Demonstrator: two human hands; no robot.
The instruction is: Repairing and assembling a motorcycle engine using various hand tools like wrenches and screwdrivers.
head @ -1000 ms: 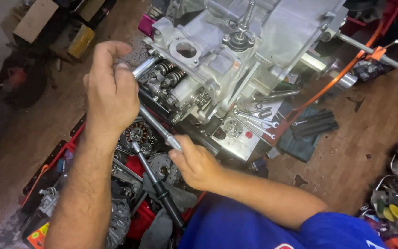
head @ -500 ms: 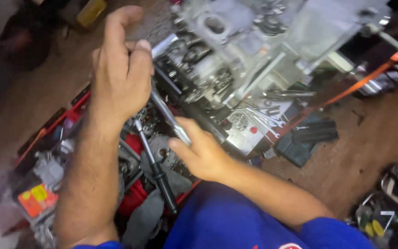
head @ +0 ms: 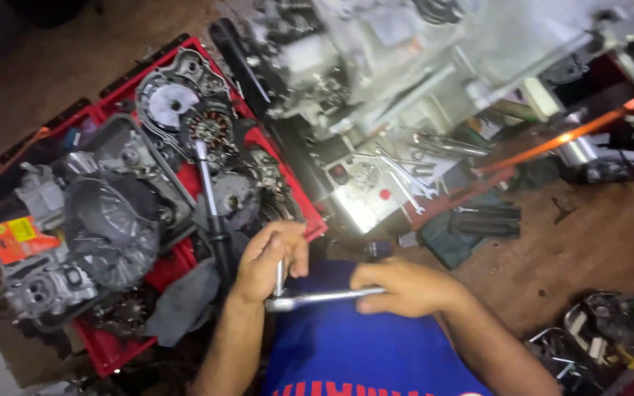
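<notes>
My left hand (head: 267, 258) is closed around the short upright shaft at the head of a chrome ratchet wrench (head: 317, 297), close over my blue shirt. My right hand (head: 403, 287) grips the wrench's handle end, so the tool lies level between both hands. A grey engine block (head: 405, 59) stands beyond my hands at the top of the view, blurred. Left of my hands lies a red tray (head: 122, 348) packed with engine covers, a stator and other parts.
A long black-handled bar (head: 210, 209) lies across the tray's parts. Loose spanners (head: 405, 176) rest on a shiny metal plate under the engine. An orange strap (head: 574, 132) runs at right. Dark cloth (head: 471, 227) and more parts (head: 610, 330) lie on the wooden floor.
Both hands came down from the engine toward my lap. The left hand left the engine top; the wrench now lies level, held at both ends. The view dropped toward the tray.
</notes>
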